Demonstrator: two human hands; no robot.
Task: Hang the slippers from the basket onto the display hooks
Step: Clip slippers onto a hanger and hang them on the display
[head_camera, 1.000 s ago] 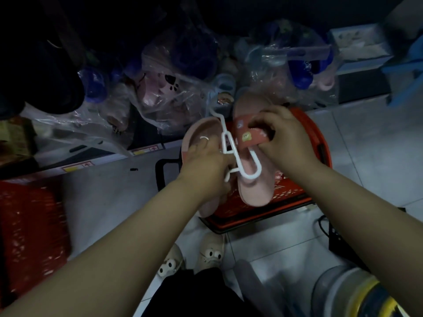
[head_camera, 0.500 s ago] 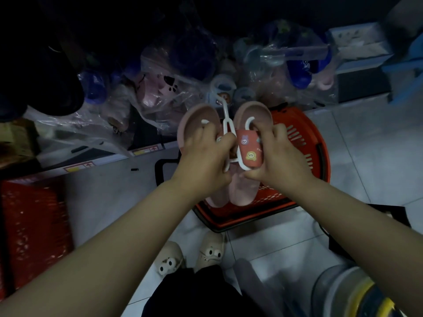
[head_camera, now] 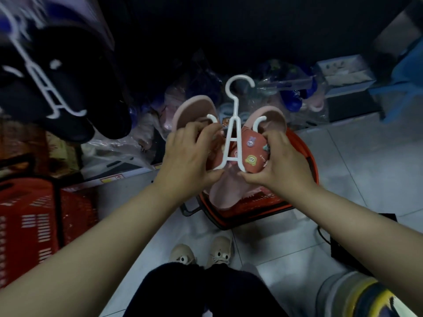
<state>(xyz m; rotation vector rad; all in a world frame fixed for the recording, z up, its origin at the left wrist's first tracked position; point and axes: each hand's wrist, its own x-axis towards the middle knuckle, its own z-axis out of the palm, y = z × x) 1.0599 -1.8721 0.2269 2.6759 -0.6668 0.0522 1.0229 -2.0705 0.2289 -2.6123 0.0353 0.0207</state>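
Centre frame, just above the red basket (head_camera: 312, 156): pink slippers (head_camera: 194, 108) threaded on a white hanger (head_camera: 233, 139), hook end up. Left hand (head_camera: 190, 154) curled round the left slipper, right hand (head_camera: 281, 161) clamped on the right one's decorated strap. Upper left, black slippers (head_camera: 68, 88) hanging.

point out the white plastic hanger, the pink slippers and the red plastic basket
white plastic hanger (head_camera: 233, 139), head view, upper crossbar
pink slippers (head_camera: 194, 109), head view, toe end of the picture-left one
red plastic basket (head_camera: 311, 161), head view, right rim
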